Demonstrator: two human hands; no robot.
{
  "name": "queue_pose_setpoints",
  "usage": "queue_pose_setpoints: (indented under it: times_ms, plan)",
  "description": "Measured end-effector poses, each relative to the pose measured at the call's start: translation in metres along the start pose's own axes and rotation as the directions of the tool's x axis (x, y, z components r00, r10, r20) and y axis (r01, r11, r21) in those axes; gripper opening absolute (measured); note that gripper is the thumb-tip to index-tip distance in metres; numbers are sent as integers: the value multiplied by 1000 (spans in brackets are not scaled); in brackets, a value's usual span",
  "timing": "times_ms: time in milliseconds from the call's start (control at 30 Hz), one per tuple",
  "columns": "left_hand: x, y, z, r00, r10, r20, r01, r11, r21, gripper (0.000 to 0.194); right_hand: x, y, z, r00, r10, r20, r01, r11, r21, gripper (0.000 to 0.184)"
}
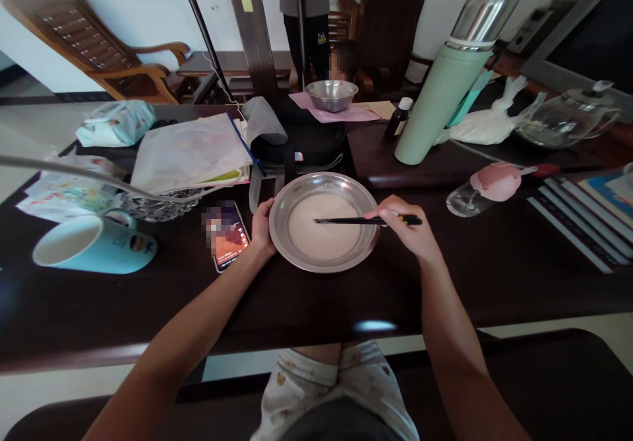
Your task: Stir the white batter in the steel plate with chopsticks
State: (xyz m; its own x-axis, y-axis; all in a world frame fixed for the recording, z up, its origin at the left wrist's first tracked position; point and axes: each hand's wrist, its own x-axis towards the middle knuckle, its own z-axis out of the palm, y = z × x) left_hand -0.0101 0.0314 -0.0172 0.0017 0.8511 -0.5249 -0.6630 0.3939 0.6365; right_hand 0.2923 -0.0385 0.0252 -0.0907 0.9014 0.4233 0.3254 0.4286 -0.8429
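A wide metal bowl (pixel 283 243) stands on the dark table in front of me, holding a pale, milky mixture (pixel 321 243). My left hand (pixel 263 230) grips the bowl's left side, fingers around the rim. Above the bowl's right edge, my right hand (pixel 403 223) is closed on a pair of black chopsticks (pixel 351 220). Their tips point left and reach the middle of the mixture; how deep they dip I cannot tell. Just left of my left hand lies a phone (pixel 230 240) with a lit screen.
A light-blue mug (pixel 99 246) is at the left. Behind it lie papers (pixel 190 151) and a black bag (pixel 311 141). A green thermos (pixel 442 98), a pink-lidded bottle (pixel 487 187) and books (pixel 588 217) are to the right. A smaller metal bowl (pixel 331 97) and a standing person (pixel 304 26) are beyond.
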Motion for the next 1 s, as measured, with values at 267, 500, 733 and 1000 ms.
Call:
queue_pose_setpoints:
  times_ms: [267, 500, 733, 1000]
  plan:
    - [0, 0, 1, 1000, 17, 8, -17, 1000, 2, 14, 0, -1, 2, 995, 13, 102, -17, 999, 39, 49]
    - [0, -1, 2, 1000, 8, -10, -8, 1000, -21, 14, -1, 1, -2, 999, 48, -2, -48, 997, 63, 51]
    - [-1, -1, 1, 1000, 14, -16, -14, 1000, 3, 14, 0, -1, 1, 998, -9, 58, 9, 1000, -1, 46]
    - [-3, 0, 4, 999, -9, -43, 8, 1000, -22, 14, -1, 0, 0, 995, 20, 93, -27, 997, 76, 46]
